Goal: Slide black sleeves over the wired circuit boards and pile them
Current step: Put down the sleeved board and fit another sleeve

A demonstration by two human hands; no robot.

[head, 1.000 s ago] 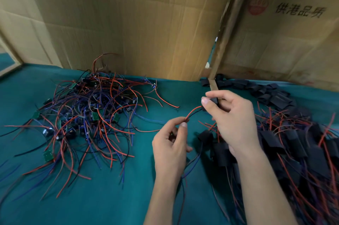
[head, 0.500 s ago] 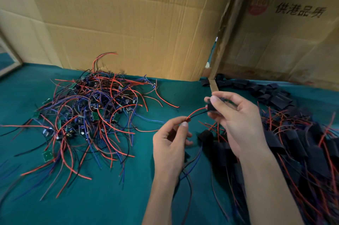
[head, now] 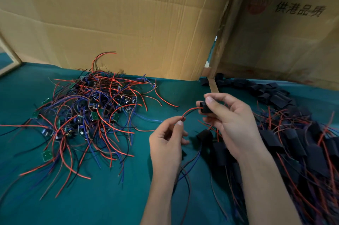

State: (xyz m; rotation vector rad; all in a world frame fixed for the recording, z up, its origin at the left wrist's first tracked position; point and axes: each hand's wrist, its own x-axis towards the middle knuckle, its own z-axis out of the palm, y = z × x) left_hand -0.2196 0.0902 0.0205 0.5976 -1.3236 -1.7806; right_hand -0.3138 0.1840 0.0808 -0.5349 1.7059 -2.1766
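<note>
Pinching a black sleeve (head: 205, 106) between thumb and fingers, the right hand (head: 230, 121) holds it above the green table (head: 113, 197), while the left hand (head: 167, 142) closes thumb and forefinger on the red and black wire pair (head: 190, 111) running into that sleeve. Left of the left hand lies a tangle of bare wired circuit boards (head: 88, 114); right of the right hand sits the sleeved pile (head: 297, 151), with loose empty sleeves (head: 271, 92) beyond it

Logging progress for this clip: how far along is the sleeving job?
Done: a heap of black-sleeved boards lies on the right. In hand: the right hand holds a black sleeve over red and black wires pinched by the left hand. Left: a big tangle of bare green wired boards.
</note>
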